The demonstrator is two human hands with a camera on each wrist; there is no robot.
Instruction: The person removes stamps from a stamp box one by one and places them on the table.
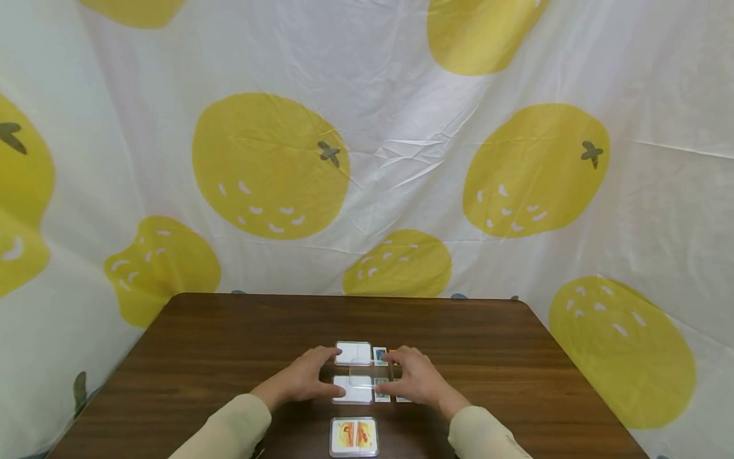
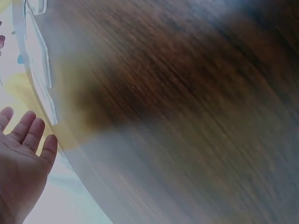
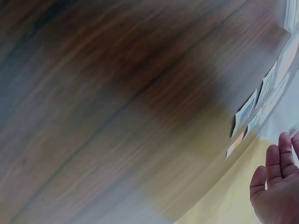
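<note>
My right hand pinches a clear plastic cover by its right side, thumb at the near edge and fingers at the far one. The cover hangs above two white-backed clear cases. Left of these cases, my left hand is spread with thumb and forefinger apart, holding nothing; it also shows in the left wrist view. Small stamps lie right of the cases, partly covered by the right hand. Fingertips of the right hand show a clear edge in the right wrist view.
Closest to me lies a clear case with two orange-and-red stamps inside. Everything rests on a dark wood-grain table. A white cloth printed with yellow fruit hangs behind the table.
</note>
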